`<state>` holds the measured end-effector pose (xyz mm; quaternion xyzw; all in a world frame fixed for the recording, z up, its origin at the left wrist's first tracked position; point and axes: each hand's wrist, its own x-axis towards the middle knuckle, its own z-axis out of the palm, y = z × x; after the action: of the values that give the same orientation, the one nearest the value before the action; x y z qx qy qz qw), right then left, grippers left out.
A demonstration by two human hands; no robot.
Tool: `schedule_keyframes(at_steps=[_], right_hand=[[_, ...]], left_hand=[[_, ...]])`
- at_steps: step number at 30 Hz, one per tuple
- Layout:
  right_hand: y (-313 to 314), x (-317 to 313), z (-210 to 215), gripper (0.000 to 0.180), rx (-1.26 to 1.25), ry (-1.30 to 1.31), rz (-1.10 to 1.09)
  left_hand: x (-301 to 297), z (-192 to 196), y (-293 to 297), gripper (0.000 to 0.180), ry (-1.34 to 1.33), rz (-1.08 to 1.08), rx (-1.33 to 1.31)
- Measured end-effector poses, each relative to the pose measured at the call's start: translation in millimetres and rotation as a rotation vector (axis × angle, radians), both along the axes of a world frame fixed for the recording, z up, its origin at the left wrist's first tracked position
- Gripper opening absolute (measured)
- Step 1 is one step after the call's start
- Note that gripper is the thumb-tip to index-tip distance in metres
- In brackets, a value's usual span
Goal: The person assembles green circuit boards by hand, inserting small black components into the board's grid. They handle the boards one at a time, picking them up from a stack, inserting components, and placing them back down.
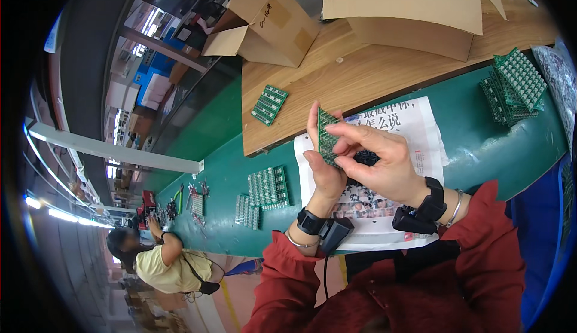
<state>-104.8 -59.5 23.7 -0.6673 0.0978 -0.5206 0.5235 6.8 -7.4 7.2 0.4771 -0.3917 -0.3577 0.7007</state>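
Observation:
A green circuit board panel (326, 136) is held up, tilted on edge, above a newspaper sheet (425, 134). My left hand (327, 177) grips it from below and behind, with fingers showing past its far side. My right hand (378, 152) pinches at the panel's near face with thumb and fingers; whether a small part sits between those fingertips is hidden. Beneath the right hand, partly covered, lies a heap of small dark parts (365, 157) on the newspaper.
Stacked green panels (517, 86) stand at the right, beside a clear plastic bag (556, 80). More panels (267, 187) lie left of the newspaper, and one panel (270, 104) rests on the wooden board (288, 74). Cardboard boxes (409, 26) stand behind. A co-worker (174, 267) sits farther left.

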Motion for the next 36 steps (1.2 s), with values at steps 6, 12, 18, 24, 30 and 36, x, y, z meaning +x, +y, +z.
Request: schedule_keyframes(at_steps=[6,12,18,24,30,36], right_hand=[[2.1,-0.7,1.0,0.041,-0.093,0.029,-0.04],[-2.4,-1.1,-0.1,0.038,-0.055,-0.03,-0.045],[2.4,1.5,-1.4,0.04,-0.023,0.062,0.017],[-2.7,0.1,-6.6,0.043,-0.098,0.028,-0.034],[1.6,3.6,-7.5,0.045,-0.009,0.128,0.042],[1.6,3.8,-4.1,0.043,-0.248,0.125,-0.158]], left_hand=[[-3.1,-5.5,2.6,0.107,-0.062,-0.023,0.008],[0.9,-2.0,-0.9,0.104,-0.068,0.053,0.021],[-1.5,-4.4,2.0,0.102,-0.031,0.042,0.005],[2.6,-4.7,-3.0,0.099,-0.079,0.083,-0.034],[-0.2,-2.3,-2.9,0.103,0.063,0.063,-0.063],[0.3,-2.9,-5.2,0.104,0.008,0.12,-0.05]])
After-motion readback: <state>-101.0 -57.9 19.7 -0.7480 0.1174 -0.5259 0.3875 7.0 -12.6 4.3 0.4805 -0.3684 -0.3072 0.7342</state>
